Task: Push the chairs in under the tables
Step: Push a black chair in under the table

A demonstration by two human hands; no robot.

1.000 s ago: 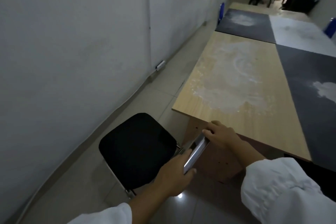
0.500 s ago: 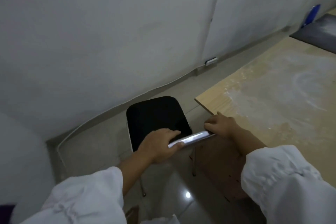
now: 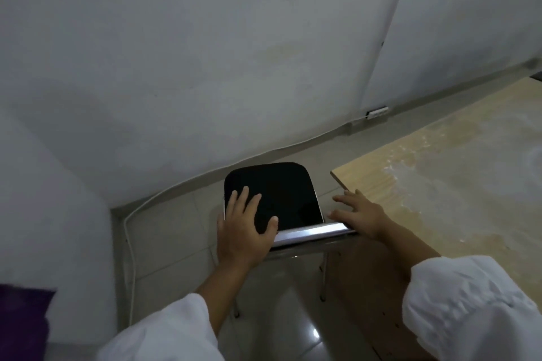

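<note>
A chair (image 3: 289,193) with a black seat and a shiny metal top rail (image 3: 313,232) stands on the tiled floor beside the end of a light wooden table (image 3: 445,173). My left hand (image 3: 243,224) hovers over the left end of the rail, fingers spread above the seat. My right hand (image 3: 359,212) lies flat with fingers apart at the right end of the rail, by the table's corner. Neither hand grips the rail. The chair's metal legs (image 3: 322,278) show below.
A white wall (image 3: 234,53) runs close behind the chair, with a cable and a small socket (image 3: 378,112) along its base. The table's brown side panel (image 3: 366,287) drops to the floor at right. Something purple (image 3: 20,319) sits at the lower left.
Both hands have let go of the chair's top rail and opened. The view has swung left toward the wall, and the chair now faces the wall squarely.
</note>
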